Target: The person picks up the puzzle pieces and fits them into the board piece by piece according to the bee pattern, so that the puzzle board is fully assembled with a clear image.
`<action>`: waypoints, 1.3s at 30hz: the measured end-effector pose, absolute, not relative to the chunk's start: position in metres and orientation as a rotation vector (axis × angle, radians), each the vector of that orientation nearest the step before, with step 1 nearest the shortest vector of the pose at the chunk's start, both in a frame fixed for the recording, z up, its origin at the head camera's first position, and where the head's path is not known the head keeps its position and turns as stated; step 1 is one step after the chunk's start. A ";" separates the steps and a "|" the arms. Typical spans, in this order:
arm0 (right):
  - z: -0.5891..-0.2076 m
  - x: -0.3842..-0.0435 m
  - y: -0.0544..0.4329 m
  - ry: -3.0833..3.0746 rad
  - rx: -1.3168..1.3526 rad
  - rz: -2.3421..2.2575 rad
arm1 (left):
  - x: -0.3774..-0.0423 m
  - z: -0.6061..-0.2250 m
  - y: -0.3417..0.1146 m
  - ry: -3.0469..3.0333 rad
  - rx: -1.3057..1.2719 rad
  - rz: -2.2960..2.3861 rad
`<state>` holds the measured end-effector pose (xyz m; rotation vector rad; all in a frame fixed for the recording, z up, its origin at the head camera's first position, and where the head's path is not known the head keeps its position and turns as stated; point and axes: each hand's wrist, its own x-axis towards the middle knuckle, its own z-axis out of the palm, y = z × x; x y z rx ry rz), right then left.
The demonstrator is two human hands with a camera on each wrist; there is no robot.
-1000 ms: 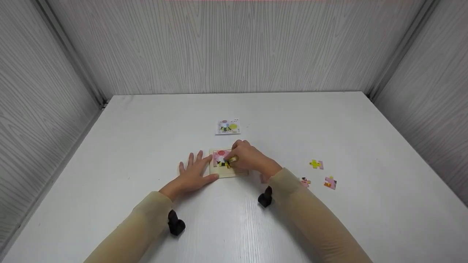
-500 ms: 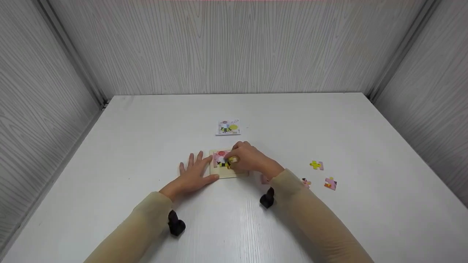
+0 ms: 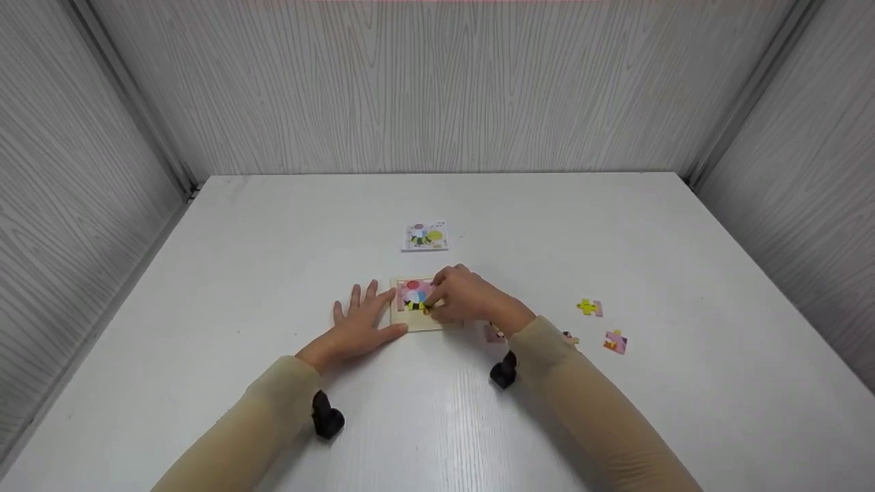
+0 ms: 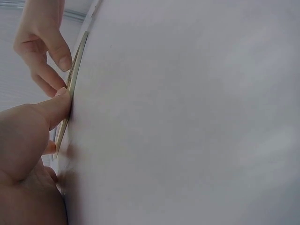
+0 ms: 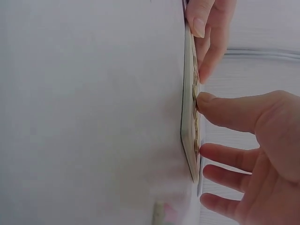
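Note:
A small wooden puzzle board [image 3: 427, 321] lies flat on the white table, with pink, white, yellow and black pieces [image 3: 412, 294] set in its recess. My left hand [image 3: 355, 331] is spread beside it, thumb and index fingertip against its left edge. Over the board's right half bends my right hand [image 3: 468, 295]. Its thumb and index finger pinch down at a puzzle piece, mostly covered by the fingers. In the right wrist view, the right thumb [image 5: 225, 110] touches the layer of pieces while other fingers reach toward the board. The board's right side is hidden under this hand.
Loose puzzle pieces lie to the right: a yellow one [image 3: 588, 307], a pink one [image 3: 616, 341], another pink one [image 3: 493, 333] near the right wrist, and one partly behind the right sleeve [image 3: 571, 338]. A picture card [image 3: 425, 236] lies beyond the board. Grey walls [image 3: 437, 89] enclose the table.
My right fingertips have shifted slightly right and down on the board, uncovering more of the picture, including a blue patch. The left hand stays in place.

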<state>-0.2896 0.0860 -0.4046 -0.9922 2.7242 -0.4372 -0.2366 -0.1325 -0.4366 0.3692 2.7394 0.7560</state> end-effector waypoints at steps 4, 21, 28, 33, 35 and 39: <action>-0.404 -0.289 0.085 2.739 -1.025 -0.359 | -0.237 -0.437 -0.133 2.733 0.370 0.762; -0.393 -0.281 0.107 2.701 -0.947 -0.576 | -0.237 -0.437 -0.132 2.749 0.392 0.766; -0.393 -0.279 0.117 2.684 -0.866 -0.697 | -0.236 -0.437 -0.133 2.749 0.398 0.786; -0.396 -0.278 0.128 2.713 -0.858 -0.694 | -0.236 -0.438 -0.133 2.745 0.388 0.787; -0.397 -0.278 0.134 2.728 -0.847 -0.686 | -0.236 -0.437 -0.133 2.742 0.386 0.787; -0.396 -0.276 0.145 2.748 -0.795 -0.700 | -0.235 -0.437 -0.133 2.740 0.390 0.796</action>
